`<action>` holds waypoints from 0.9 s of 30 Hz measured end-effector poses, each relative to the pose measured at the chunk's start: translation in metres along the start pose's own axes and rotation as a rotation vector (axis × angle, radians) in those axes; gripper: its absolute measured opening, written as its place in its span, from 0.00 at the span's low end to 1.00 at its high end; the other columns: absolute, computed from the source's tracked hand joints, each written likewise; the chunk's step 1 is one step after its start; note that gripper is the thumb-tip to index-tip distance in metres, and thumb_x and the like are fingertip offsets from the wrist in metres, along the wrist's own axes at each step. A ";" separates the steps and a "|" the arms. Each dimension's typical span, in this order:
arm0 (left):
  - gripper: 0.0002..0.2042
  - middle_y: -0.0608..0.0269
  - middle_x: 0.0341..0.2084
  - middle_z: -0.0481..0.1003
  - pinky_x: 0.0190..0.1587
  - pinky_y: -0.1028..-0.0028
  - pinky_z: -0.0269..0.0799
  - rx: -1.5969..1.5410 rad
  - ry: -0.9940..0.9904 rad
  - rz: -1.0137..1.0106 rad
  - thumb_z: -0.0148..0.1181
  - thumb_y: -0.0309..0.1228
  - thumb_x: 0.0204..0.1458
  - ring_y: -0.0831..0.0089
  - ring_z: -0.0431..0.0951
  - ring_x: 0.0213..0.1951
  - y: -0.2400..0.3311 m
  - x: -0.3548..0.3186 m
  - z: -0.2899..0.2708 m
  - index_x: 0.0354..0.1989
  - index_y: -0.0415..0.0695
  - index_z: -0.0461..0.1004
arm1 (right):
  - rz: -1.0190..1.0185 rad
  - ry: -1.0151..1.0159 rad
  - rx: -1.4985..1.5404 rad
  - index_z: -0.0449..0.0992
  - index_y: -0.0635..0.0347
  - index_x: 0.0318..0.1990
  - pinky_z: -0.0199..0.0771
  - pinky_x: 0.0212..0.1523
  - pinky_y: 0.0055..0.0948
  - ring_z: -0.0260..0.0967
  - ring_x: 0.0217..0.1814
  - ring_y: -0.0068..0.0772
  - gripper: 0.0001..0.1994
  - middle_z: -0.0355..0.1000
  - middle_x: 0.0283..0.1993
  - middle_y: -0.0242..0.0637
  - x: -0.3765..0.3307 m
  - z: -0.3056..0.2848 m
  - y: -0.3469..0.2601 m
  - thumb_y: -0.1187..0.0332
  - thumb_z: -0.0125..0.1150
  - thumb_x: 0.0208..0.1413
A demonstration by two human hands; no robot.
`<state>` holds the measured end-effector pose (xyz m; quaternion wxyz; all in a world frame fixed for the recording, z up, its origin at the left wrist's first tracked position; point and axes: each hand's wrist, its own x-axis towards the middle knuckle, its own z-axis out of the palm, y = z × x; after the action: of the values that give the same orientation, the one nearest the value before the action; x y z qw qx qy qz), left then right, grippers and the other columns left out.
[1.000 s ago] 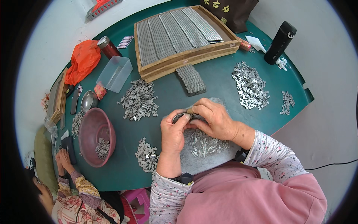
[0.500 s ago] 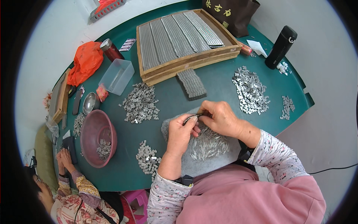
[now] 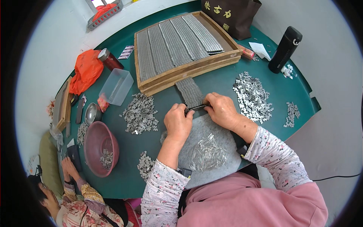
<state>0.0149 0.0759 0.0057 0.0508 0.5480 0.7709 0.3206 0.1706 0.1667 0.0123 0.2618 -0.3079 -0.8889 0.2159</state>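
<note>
My left hand (image 3: 178,123) and my right hand (image 3: 222,109) are closed on the two ends of a thin dark metal strip (image 3: 197,108). The strip lies along the near edge of a stack of grey ribbed metal strips (image 3: 190,90), which stands in front of the wooden tray. Thumbs and fingertips pinch it at the stack's corners. Closer to me, a loose heap of thin silvery pins (image 3: 208,154) rests on a grey cloth pad (image 3: 185,160). Fingers hide the strip's ends.
A wooden tray (image 3: 189,69) holds rows of ribbed strips. Piles of small metal pieces (image 3: 140,114) flank the stack, including a right-hand pile (image 3: 252,96). Leftward are a pink bowl (image 3: 89,147) and clear plastic box (image 3: 116,87); a black flask (image 3: 285,49) stands right. Another person's hands (image 3: 70,168) rest at left.
Both my hands moved away from me, from above the pins to the stack's near edge, carrying the strip. The pins and cloth pad are now more exposed, and the view has shifted slightly.
</note>
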 end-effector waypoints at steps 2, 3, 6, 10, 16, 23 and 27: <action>0.10 0.53 0.25 0.74 0.33 0.60 0.71 -0.022 0.013 -0.024 0.70 0.30 0.40 0.53 0.76 0.29 -0.001 0.002 0.001 0.25 0.38 0.76 | 0.003 0.007 -0.002 0.71 0.62 0.33 0.72 0.37 0.44 0.73 0.37 0.52 0.09 0.72 0.34 0.45 0.001 0.001 0.002 0.75 0.64 0.45; 0.10 0.53 0.25 0.74 0.33 0.60 0.71 -0.022 0.010 -0.025 0.70 0.30 0.40 0.53 0.76 0.29 -0.001 0.003 0.001 0.25 0.38 0.76 | 0.010 0.009 0.004 0.70 0.62 0.34 0.72 0.37 0.44 0.73 0.37 0.52 0.10 0.72 0.34 0.46 0.001 0.001 0.003 0.75 0.64 0.45; 0.11 0.52 0.24 0.74 0.32 0.60 0.71 -0.047 0.017 -0.013 0.71 0.29 0.39 0.53 0.76 0.28 -0.001 0.005 -0.001 0.25 0.37 0.76 | 0.020 0.011 0.010 0.70 0.62 0.35 0.72 0.37 0.44 0.73 0.37 0.53 0.11 0.72 0.34 0.47 0.002 0.002 0.003 0.75 0.65 0.44; 0.10 0.52 0.23 0.74 0.30 0.63 0.71 -0.119 0.042 0.006 0.71 0.27 0.38 0.56 0.76 0.25 -0.005 0.004 -0.009 0.25 0.36 0.76 | 0.030 0.011 0.017 0.69 0.63 0.35 0.72 0.37 0.44 0.73 0.38 0.53 0.12 0.72 0.34 0.48 0.003 0.003 0.005 0.76 0.66 0.43; 0.05 0.69 0.19 0.74 0.25 0.82 0.65 -0.442 0.134 -0.167 0.67 0.24 0.47 0.85 0.70 0.23 -0.027 -0.016 -0.064 0.27 0.37 0.77 | 0.009 0.063 0.080 0.69 0.63 0.35 0.71 0.37 0.43 0.71 0.37 0.52 0.12 0.71 0.34 0.47 0.001 -0.010 -0.009 0.75 0.65 0.44; 0.09 0.65 0.22 0.75 0.22 0.84 0.63 -0.849 0.382 -0.369 0.58 0.31 0.59 0.82 0.72 0.22 -0.058 -0.067 -0.123 0.31 0.37 0.76 | -0.447 -0.189 0.103 0.73 0.62 0.32 0.72 0.38 0.41 0.70 0.40 0.49 0.06 0.70 0.35 0.46 -0.009 0.007 -0.099 0.75 0.61 0.44; 0.14 0.65 0.21 0.74 0.23 0.83 0.63 -0.964 0.522 -0.408 0.54 0.34 0.62 0.82 0.71 0.21 -0.075 -0.091 -0.121 0.30 0.37 0.76 | -0.537 -0.370 0.124 0.75 0.61 0.34 0.73 0.39 0.40 0.70 0.40 0.47 0.08 0.68 0.35 0.42 -0.016 0.055 -0.128 0.74 0.64 0.45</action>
<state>-0.0620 -0.0717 0.0349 0.1634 0.2060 0.6150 0.7434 0.0934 0.0524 0.0345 0.1618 -0.0017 -0.9559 0.2453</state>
